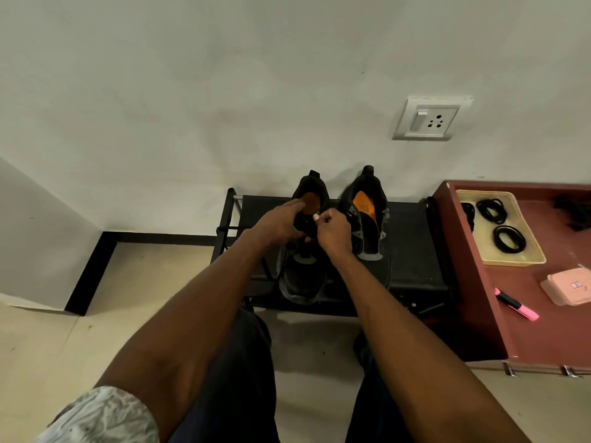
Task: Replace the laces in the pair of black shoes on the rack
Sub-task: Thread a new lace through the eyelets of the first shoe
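Black shoes sit side by side on the top shelf of a low black rack (412, 251) against the wall, heels toward the wall, toes toward the front edge. Left shoe (302, 279) is near the middle of the shelf; right shoe (367, 219) is just beside it, its orange insole seen. Both hands are held over the lacing area of the left shoe. Left hand (281, 223) is laid on the shoe's tongue area, fingers curled onto the shoe; what they grip cannot be told. Right hand (332, 233) is closed in a pinch, thumb and fingers pressed together on something small; a lace end cannot be made out against the black upper. A dark lace (283, 265) is seen hanging down the left shoe's outer side. To the right of the rack, a red-brown desk (479, 302) carries a tray (527, 260) holding coiled black laces (509, 239), plus a pink marker (516, 304) and a pink case (569, 289).
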The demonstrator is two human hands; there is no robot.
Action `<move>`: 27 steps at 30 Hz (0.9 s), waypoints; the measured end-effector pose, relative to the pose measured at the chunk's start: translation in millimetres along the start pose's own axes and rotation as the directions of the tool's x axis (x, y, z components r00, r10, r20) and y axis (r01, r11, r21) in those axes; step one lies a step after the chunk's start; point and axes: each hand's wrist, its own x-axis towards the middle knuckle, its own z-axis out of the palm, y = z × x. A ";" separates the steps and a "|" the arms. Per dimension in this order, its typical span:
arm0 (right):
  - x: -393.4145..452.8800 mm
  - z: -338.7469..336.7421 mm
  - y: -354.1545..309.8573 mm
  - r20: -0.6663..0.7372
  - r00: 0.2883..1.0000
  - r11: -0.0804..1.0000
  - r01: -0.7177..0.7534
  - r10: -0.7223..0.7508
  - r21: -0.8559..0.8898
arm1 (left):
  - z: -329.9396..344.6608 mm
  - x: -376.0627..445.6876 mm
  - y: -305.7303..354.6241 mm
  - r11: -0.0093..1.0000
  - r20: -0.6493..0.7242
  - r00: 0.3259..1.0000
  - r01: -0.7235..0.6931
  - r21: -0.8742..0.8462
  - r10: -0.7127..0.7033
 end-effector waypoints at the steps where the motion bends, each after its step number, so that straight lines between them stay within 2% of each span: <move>1: 2.7 -1.1 -0.7 0.022 1.000 1.000 -0.021 0.021 0.008 | 0.5 -0.6 0.2 1.000 -0.002 1.000 -0.003 0.012 0.003; 4: 3.1 -8.9 -6.9 0.079 0.992 0.982 -0.110 0.098 0.156 | 1.0 -1.0 1.8 0.999 -0.037 0.999 -0.015 0.039 0.017; 7: 0.0 -21.1 -19.0 0.039 0.983 0.874 -0.180 0.182 0.452 | -1.0 -4.5 5.2 0.999 -0.041 0.999 -0.008 0.043 0.009; 10: -1.9 -53.0 -56.0 -0.076 0.993 0.782 -0.024 0.092 0.623 | -2.5 -7.7 8.4 0.998 -0.023 0.999 0.038 0.048 -0.037; 13: -10.8 -99.6 -117.7 -0.183 0.982 0.566 0.175 -0.044 0.805 | -1.9 -8.6 13.4 0.997 -0.013 0.999 0.049 0.056 -0.048; 16: -27.3 -134.4 -168.7 -0.274 0.931 0.379 0.351 -0.242 0.857 | -1.3 -6.4 13.8 0.996 0.001 0.998 0.069 0.059 -0.069; 18: -35.0 -144.7 -182.8 -0.315 0.895 0.346 0.418 -0.316 0.840 | -1.6 -6.0 14.3 0.995 0.001 0.997 0.081 0.059 -0.081; 20: -36.7 -145.8 -179.7 -0.337 0.895 0.411 0.435 -0.292 0.801 | -2.0 -6.1 14.5 0.995 0.001 0.996 0.086 0.052 -0.086; 21: -36.8 -142.3 -172.4 -0.350 0.907 0.473 0.421 -0.235 0.774 | -1.6 -5.9 14.4 0.995 -0.001 0.996 0.084 0.052 -0.084; 23: -31.3 -128.8 -147.4 -0.408 0.911 0.695 0.334 -0.064 0.637 | -0.3 -5.8 14.0 0.995 -0.008 0.997 0.082 0.055 -0.082; 24: -25.6 -119.3 -128.8 -0.441 0.897 0.838 0.245 -0.006 0.487 | 0.6 -5.3 13.3 0.995 -0.012 0.997 0.081 0.058 -0.080; 25: -24.8 -108.7 -112.2 -0.463 0.886 0.950 0.152 -0.009 0.272 | 0.9 -4.8 12.9 0.995 -0.014 0.997 0.080 0.061 -0.080; 26: -23.2 -96.3 -94.1 -0.443 0.893 0.992 0.117 -0.080 0.055 | 1.4 -3.7 11.5 0.995 -0.012 0.997 0.082 0.064 -0.082; 27: -21.3 -83.9 -77.9 -0.377 0.909 0.983 0.150 -0.179 -0.106 | 1.6 -2.6 10.9 0.994 -0.009 0.997 0.081 0.068 -0.081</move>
